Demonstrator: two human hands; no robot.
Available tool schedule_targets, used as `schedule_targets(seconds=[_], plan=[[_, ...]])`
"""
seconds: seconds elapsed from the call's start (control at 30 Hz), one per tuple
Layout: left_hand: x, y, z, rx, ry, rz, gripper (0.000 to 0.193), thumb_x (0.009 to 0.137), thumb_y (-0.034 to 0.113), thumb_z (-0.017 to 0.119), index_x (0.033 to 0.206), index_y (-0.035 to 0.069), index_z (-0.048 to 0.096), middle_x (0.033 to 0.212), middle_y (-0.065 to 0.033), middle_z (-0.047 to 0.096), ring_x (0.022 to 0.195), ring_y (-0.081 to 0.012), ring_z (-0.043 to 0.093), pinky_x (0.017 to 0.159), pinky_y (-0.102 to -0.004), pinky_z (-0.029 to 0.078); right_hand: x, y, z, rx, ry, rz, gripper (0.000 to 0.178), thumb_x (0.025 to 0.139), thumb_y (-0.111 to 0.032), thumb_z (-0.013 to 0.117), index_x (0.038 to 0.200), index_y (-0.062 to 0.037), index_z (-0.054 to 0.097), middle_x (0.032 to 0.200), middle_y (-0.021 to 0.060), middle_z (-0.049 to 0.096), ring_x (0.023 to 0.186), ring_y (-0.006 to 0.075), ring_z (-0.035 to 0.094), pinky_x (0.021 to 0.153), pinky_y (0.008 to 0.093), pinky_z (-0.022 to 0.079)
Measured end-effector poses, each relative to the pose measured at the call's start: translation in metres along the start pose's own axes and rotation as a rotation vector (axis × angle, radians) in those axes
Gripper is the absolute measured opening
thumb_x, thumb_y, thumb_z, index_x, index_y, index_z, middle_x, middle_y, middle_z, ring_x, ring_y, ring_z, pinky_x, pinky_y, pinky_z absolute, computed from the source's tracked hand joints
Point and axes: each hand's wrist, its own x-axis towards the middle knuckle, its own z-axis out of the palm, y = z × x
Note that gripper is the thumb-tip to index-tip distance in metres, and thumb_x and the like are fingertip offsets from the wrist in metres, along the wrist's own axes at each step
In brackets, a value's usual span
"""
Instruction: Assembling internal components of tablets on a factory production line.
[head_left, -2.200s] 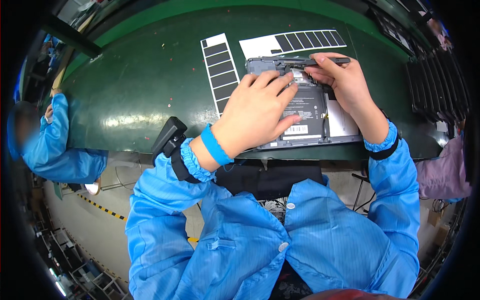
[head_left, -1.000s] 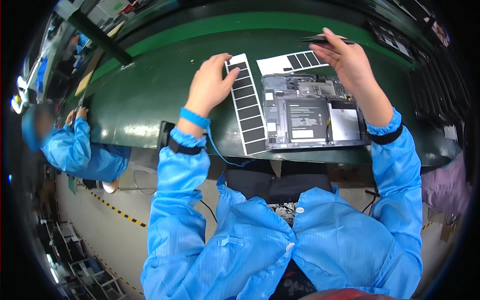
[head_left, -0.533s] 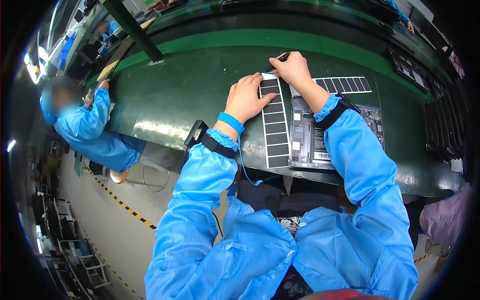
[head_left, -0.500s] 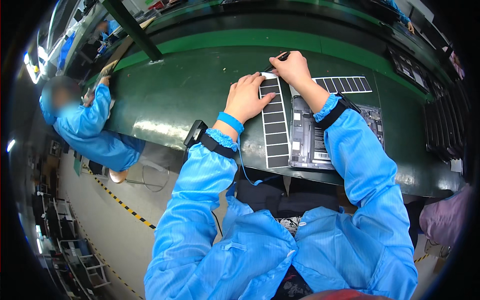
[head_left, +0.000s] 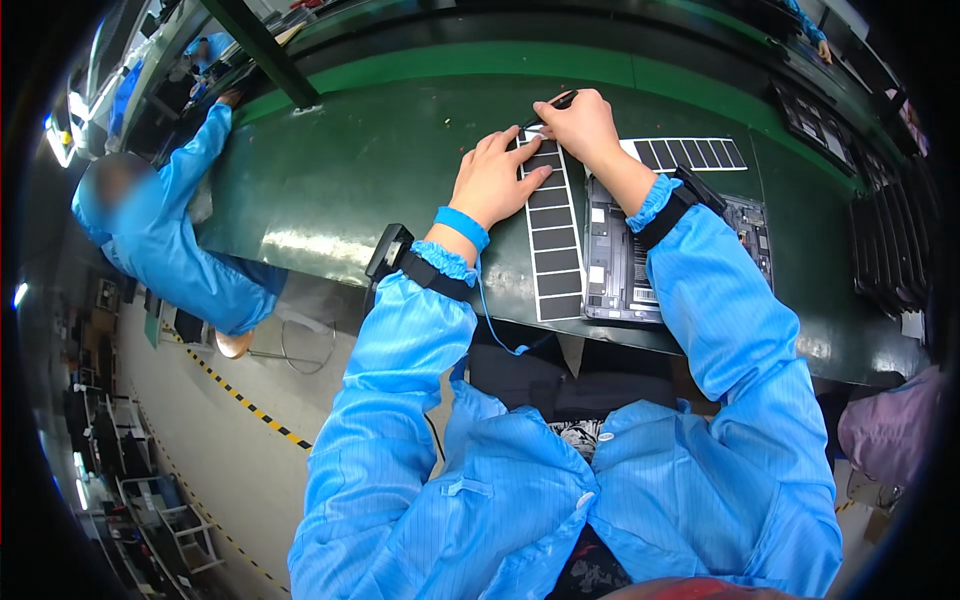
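Black-and-white sticker strip (head_left: 556,240), at half past one from the middle of our view, now draws both our hands to its far end, away from the opened laptop base (head_left: 618,255) that they cover two seconds ago. That base lies at half past two, just beside the strip, its inner parts exposed and partly hidden by our right sleeve (head_left: 725,265). Our left hand (head_left: 495,180), at twelve o'clock, spreads its fingers loosely over the strip's upper rectangles, gripping nothing that we can see. Our right hand (head_left: 583,125), at one o'clock, closes around a slim black tool (head_left: 566,100), probably tweezers, angled down toward the same end. We judge that the work passes from laptop to strip; whether any rectangle is loose, our fingers hide. Over the last half second our hands barely shift, while at half past nine a co-worker (head_left: 185,260) stretches out an arm. A second sticker strip (head_left: 690,154) lies crosswise at two o'clock on the green bench (head_left: 380,170), beyond the laptop base.
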Motion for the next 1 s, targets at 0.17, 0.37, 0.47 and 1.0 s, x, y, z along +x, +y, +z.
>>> schedule_targets(seconds=[0.17,0.37,0.47,1.0], plan=[[-0.004,0.0,-0.002,-0.045,-0.013,-0.03,0.051,0.087,0.047,0.06,0.132,0.023,0.058,0.146,-0.0225,0.036,0.137,-0.039,0.031,0.11,-0.0497,0.028,-0.007,-0.009,0.0,0.107,-0.02,-0.049,0.019,0.08,-0.017,0.067,0.081,0.0013,0.07,0.068,0.0127,0.07,0.065,0.0204,0.071,0.064,0.0307,0.055],[0.0,0.008,0.007,-0.051,-0.019,-0.017,0.049,0.086,0.046,0.061,0.13,0.024,0.059,0.149,-0.0246,0.029,0.138,-0.0441,0.025,0.11,-0.0507,0.028,-0.009,-0.002,-0.026,0.544,0.041,-0.042,0.015,0.083,-0.009,0.067,0.083,0.006,0.068,0.074,0.0131,0.07,0.067,0.0176,0.07,0.061,0.027,0.057],[0.0,0.001,0.009,-0.037,0.074,0.056,0.046,0.084,0.041,0.065,0.125,0.019,0.062,0.14,-0.0211,0.04,0.13,-0.0413,0.035,0.106,-0.0496,0.033,-0.028,-0.014,-0.078,0.676,-0.023,-0.024,0.019,0.083,-0.01,0.07,0.088,0.008,0.066,0.078,0.0141,0.069,0.069,0.0198,0.07,0.06,0.0266,0.057],[0.005,0.194,0.003,-0.487,-0.466,0.66,0.059,0.086,0.03,0.064,0.135,0.005,0.045,0.14,-0.0287,0.038,0.121,-0.0434,0.048,0.1,-0.0433,0.043,-0.129,0.086,-0.261,0.624,0.077,0.286,0.025,0.088,-0.016,0.066,0.102,0.0046,0.067,0.09,0.0154,0.069,0.079,0.0199,0.071,0.067,0.0246,0.056]])
